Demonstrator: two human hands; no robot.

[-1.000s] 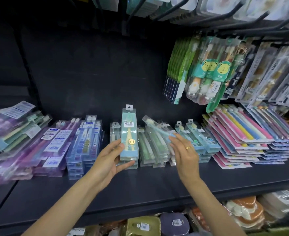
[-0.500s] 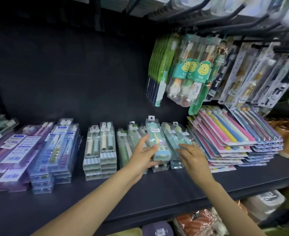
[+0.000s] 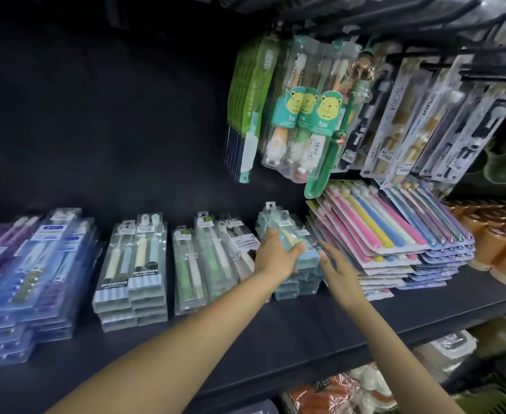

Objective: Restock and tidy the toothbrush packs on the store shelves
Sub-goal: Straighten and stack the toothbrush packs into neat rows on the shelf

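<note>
Toothbrush pack (image 3: 287, 237), clear with blue base, gripped by left hand (image 3: 275, 258); right hand (image 3: 338, 267) open.

2 bare forearms reach in from the bottom edge, with no sleeves, watch or bracelet visible on either. The left hand (image 3: 277, 258) and right hand (image 3: 339, 271) wear no gloves. Any ring on the right hand cannot be made out; the fingers are blurred.
</note>
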